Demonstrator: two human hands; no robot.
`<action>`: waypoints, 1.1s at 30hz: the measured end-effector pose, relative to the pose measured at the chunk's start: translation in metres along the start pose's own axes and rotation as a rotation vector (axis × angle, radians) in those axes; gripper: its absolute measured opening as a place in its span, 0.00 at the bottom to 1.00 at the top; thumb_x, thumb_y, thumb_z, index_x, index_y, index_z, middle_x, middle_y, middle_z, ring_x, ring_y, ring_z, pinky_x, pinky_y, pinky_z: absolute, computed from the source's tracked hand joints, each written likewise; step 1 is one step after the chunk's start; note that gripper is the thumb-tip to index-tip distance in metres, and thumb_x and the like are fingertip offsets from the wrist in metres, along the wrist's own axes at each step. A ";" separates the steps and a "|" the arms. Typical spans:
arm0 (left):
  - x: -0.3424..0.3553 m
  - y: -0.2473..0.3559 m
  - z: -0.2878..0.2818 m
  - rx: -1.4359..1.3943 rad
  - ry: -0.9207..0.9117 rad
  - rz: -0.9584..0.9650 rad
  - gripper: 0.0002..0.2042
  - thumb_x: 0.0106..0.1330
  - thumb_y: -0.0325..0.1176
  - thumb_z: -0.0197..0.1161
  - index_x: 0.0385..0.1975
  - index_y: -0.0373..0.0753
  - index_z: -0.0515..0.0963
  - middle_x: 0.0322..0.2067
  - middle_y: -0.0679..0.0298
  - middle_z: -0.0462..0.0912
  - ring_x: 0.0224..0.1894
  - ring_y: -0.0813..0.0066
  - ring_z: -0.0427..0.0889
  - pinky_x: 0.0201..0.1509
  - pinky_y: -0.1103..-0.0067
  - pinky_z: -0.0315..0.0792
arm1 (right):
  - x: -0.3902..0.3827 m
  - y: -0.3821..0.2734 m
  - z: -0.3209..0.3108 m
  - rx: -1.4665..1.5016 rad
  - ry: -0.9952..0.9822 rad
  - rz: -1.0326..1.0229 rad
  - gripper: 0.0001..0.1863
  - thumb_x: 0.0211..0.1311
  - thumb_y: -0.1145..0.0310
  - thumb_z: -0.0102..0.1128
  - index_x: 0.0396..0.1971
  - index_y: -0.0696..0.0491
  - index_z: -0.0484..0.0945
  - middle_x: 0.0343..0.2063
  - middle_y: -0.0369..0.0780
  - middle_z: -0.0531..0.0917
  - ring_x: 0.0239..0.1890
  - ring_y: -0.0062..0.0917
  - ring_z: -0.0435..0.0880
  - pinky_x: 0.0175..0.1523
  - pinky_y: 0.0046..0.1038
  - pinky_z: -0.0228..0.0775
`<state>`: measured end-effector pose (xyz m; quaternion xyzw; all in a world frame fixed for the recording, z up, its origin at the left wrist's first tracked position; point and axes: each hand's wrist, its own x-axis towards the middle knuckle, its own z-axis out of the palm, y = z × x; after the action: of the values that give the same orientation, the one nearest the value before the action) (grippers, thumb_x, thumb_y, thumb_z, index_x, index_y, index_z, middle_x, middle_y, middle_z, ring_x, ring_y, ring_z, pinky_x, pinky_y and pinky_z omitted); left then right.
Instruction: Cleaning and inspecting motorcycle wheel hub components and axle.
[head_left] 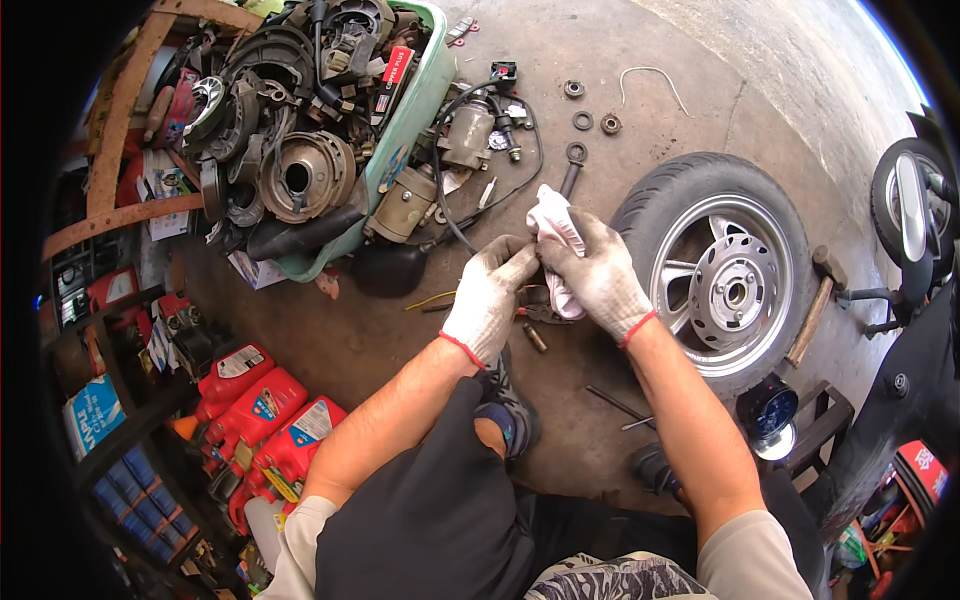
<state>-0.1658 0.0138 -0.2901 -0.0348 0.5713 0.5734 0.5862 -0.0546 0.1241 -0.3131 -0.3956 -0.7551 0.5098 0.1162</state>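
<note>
Both my hands wear white knit gloves with red cuffs and meet above the floor. My right hand (602,268) is closed around a crumpled pale pink-white cloth (558,222), which hangs out above and below its fingers. My left hand (495,295) is pinched, its fingertips against the cloth and the right fingers; whatever lies between them is hidden. Just beyond the cloth shows a dark metal rod with a ring-shaped end (576,154); its lower part is covered. To the right, a motorcycle wheel (735,290) with tyre lies flat on the floor.
Two bearings (611,123) and a ring (583,121) lie farther off. A green bin (425,75) of used parts stands left, motors (468,137) beside it. Pliers (545,315) and a small metal cylinder (536,338) lie below my hands. A hammer (812,310) lies right; red bottles (262,405) stand left.
</note>
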 end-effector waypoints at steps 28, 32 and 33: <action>0.014 -0.020 -0.003 0.436 0.112 0.274 0.11 0.72 0.33 0.58 0.40 0.29 0.80 0.32 0.62 0.83 0.32 0.82 0.80 0.36 0.82 0.75 | 0.009 0.013 -0.001 0.350 -0.086 0.157 0.31 0.57 0.58 0.65 0.53 0.68 0.75 0.45 0.58 0.83 0.51 0.43 0.83 0.56 0.37 0.73; 0.008 -0.007 -0.002 0.569 0.098 0.211 0.10 0.72 0.31 0.58 0.39 0.29 0.80 0.33 0.65 0.83 0.36 0.85 0.77 0.42 0.84 0.72 | 0.006 0.011 0.007 0.251 -0.061 0.164 0.19 0.61 0.59 0.61 0.44 0.59 0.79 0.37 0.55 0.84 0.44 0.48 0.83 0.50 0.41 0.74; 0.009 -0.004 0.000 0.537 0.105 0.225 0.10 0.72 0.31 0.58 0.40 0.29 0.78 0.34 0.63 0.83 0.38 0.81 0.79 0.44 0.82 0.74 | 0.005 0.003 0.004 0.262 -0.042 0.187 0.18 0.62 0.60 0.60 0.44 0.59 0.79 0.36 0.54 0.84 0.43 0.48 0.83 0.49 0.42 0.74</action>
<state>-0.1658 0.0176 -0.2990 0.1556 0.7324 0.4605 0.4768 -0.0586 0.1253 -0.3184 -0.4349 -0.6441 0.6208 0.1030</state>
